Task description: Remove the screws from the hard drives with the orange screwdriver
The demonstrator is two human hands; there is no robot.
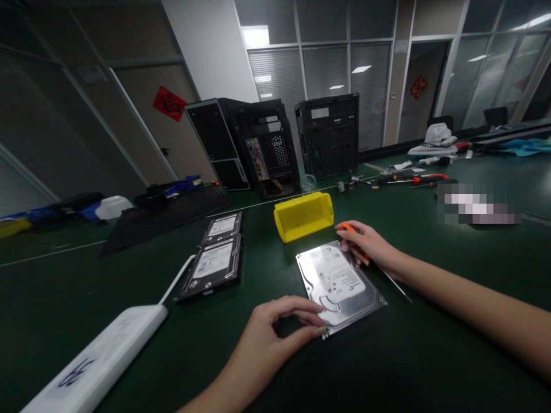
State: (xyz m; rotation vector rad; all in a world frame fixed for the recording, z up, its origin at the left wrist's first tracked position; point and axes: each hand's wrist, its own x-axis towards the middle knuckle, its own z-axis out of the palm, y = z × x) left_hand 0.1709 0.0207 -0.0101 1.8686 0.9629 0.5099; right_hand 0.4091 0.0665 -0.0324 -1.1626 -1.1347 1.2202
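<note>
A silver hard drive [340,275] with a white label lies flat on the green table in front of me. My left hand [286,330] pinches its near left corner between thumb and fingers. Beside the far right edge of the drive is my right hand [368,244], its fingers wrapped round a screwdriver [346,228] with an orange handle. The thin metal shaft points back toward me, past the wrist, with the tip above the table. Some right fingertips reach the drive's edge; whether they press on it I cannot tell.
A yellow bin [303,217] lies beyond the drive. Two more hard drives [215,261] sit to the left, near a white power strip [103,355]. Computer cases [329,137] stand at the back. Pliers [430,178] and small parts lie back right, near a blurred patch [477,206].
</note>
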